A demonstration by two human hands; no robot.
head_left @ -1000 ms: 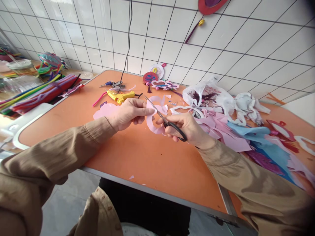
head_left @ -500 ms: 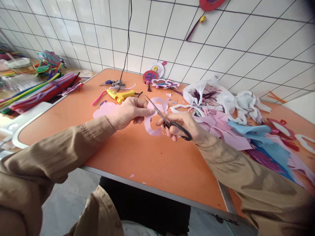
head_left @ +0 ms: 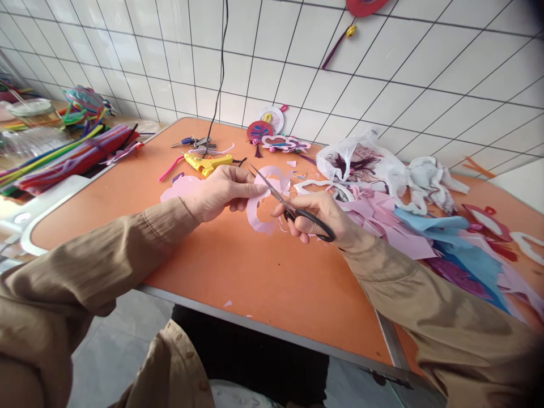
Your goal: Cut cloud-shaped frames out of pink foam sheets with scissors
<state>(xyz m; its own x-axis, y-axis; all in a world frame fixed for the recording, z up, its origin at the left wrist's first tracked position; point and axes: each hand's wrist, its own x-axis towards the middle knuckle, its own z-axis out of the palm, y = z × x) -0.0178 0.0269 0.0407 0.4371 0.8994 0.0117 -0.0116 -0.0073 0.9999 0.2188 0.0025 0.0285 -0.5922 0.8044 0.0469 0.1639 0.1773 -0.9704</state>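
Between thumb and fingers, my left hand (head_left: 225, 192) pinches a curved pink paper cutout (head_left: 257, 220). My right hand (head_left: 317, 215) is wrapped round the black handles of a pair of scissors (head_left: 276, 194), whose blades point up and left across the cutout beside my left thumb. Whether the blades are parted is hard to make out. A larger pink paper piece (head_left: 182, 188) lies on the table just behind my left wrist. Small paper scraps are scattered beneath and behind the cutout.
A yellow glue gun (head_left: 208, 164) and keys (head_left: 199, 141) lie on the orange table (head_left: 238, 277). Finished ornaments (head_left: 260, 130) lean at the tiled wall. To the right are a white plastic bag (head_left: 395, 175), pink scraps (head_left: 395, 226) and blue fabric (head_left: 442, 229); pipe cleaners (head_left: 85, 153) lie left.
The lower loop of the pink cutout has swung slightly left and turned. My right hand and the scissors have shifted a little to the right.
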